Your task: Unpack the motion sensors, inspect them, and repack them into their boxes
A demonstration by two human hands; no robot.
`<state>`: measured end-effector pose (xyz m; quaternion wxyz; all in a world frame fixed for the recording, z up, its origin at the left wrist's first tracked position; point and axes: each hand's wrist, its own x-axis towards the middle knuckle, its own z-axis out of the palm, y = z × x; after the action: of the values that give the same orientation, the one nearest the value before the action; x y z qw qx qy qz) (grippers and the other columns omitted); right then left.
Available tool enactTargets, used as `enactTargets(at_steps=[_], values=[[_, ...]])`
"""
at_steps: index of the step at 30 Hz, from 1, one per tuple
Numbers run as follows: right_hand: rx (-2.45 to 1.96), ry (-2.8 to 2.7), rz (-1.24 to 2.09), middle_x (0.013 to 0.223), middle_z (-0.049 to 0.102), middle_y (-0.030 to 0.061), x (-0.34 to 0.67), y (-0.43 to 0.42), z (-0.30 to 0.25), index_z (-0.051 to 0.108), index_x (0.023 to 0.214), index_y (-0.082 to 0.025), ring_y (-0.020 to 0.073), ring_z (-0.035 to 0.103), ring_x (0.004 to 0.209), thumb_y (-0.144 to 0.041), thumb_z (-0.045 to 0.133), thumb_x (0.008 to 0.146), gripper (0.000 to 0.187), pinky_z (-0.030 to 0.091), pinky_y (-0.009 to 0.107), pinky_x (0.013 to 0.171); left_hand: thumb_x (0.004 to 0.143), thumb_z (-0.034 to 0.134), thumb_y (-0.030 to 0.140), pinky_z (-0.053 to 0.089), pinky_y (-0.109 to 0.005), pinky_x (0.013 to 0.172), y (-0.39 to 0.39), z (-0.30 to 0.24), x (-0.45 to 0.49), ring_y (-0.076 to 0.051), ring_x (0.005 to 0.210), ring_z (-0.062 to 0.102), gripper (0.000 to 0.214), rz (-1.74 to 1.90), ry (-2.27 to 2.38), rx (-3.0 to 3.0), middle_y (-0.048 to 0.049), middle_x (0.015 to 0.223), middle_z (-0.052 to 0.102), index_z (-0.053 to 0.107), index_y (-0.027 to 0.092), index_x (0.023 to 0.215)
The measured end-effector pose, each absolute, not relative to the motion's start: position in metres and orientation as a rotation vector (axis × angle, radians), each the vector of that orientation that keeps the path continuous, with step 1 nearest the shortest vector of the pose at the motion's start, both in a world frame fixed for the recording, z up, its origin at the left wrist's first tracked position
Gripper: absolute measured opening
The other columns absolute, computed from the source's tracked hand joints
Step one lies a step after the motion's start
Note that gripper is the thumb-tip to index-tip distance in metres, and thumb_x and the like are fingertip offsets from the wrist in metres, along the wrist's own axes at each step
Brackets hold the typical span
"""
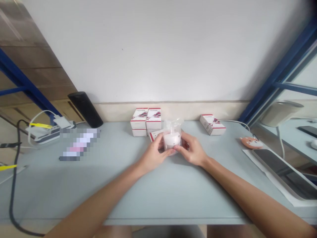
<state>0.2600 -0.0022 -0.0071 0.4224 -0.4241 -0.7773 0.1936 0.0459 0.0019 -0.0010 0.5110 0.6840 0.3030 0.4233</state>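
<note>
Both your left hand (154, 154) and right hand (193, 150) cup white item (171, 140) between; probably light, bag (173, 124) slippery: hold sides.

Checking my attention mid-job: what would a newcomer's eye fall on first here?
Probably the left hand and right hand, holding a white object in a clear bag mid-desk. Next come the red-and-white boxes behind and left of the bag, with a lone box off right. Then the black cylinder, back left.
</note>
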Motion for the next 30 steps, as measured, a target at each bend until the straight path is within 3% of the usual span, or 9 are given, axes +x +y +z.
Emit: enactTargets(at_steps=[4,10,15,19,30], values=[[-1.081,-1.946,0.381,0.074,0.051,0.0008,0.2589,-0.0048,-0.0108,0.056,0.089,-0.022,0.0175,0.046,0.065,-0.055,0.059,0.099,0.034,0.036,0.033,0.060,0.092,0.077,0.040,0.058,-0.041,0.103,0.0011,-0.0048,0.0454,-0.027,0.120,0.071,0.062,0.977,0.698,1.600,-0.0093,0.129,0.072,0.046,0.028,0.145],[-1.071,-1.979,0.434,0.082,0.058,0.0036,0.2606,-0.0083,-0.0106,0.060,0.109,-0.022,0.0190,0.049,0.067,-0.051,0.059,0.099,0.031,0.039,0.034,0.061,0.092,0.078,0.038,0.058,-0.041,0.103,0.0008,-0.0048,0.0457,-0.027,0.118,0.071,0.058,0.976,0.704,1.611,-0.0093,0.129,0.072,0.050,0.028,0.142],[-1.085,-1.944,0.633,0.079,0.057,0.0022,0.2660,-0.0072,-0.0072,0.063,0.101,-0.023,0.0173,0.047,0.064,-0.058,0.063,0.097,0.035,0.040,0.034,0.058,0.095,0.075,0.036,0.055,-0.042,0.108,0.0012,-0.0032,0.0442,-0.027,0.130,0.065,0.057,0.933,0.686,1.609,-0.0089,0.135,0.069,0.048,0.030,0.145],[-1.103,-1.940,0.649,0.084,0.062,0.0043,0.2678,-0.0080,-0.0070,0.065,0.107,-0.023,0.0174,0.047,0.064,-0.059,0.064,0.096,0.038,0.040,0.034,0.057,0.096,0.074,0.036,0.055,-0.040,0.107,-0.0008,-0.0030,0.0434,-0.027,0.129,0.065,0.054,0.932,0.716,1.616,-0.0081,0.137,0.068,0.049,0.032,0.143],[-1.098,-1.933,0.653,0.082,0.059,0.0031,0.2671,-0.0093,-0.0066,0.064,0.102,-0.023,0.0168,0.047,0.063,-0.057,0.065,0.096,0.035,0.040,0.033,0.056,0.098,0.071,0.035,0.055,-0.042,0.108,-0.0046,0.0042,0.0446,-0.027,0.128,0.065,0.050,0.916,0.722,1.627,-0.0082,0.136,0.067,0.049,0.031,0.142]])
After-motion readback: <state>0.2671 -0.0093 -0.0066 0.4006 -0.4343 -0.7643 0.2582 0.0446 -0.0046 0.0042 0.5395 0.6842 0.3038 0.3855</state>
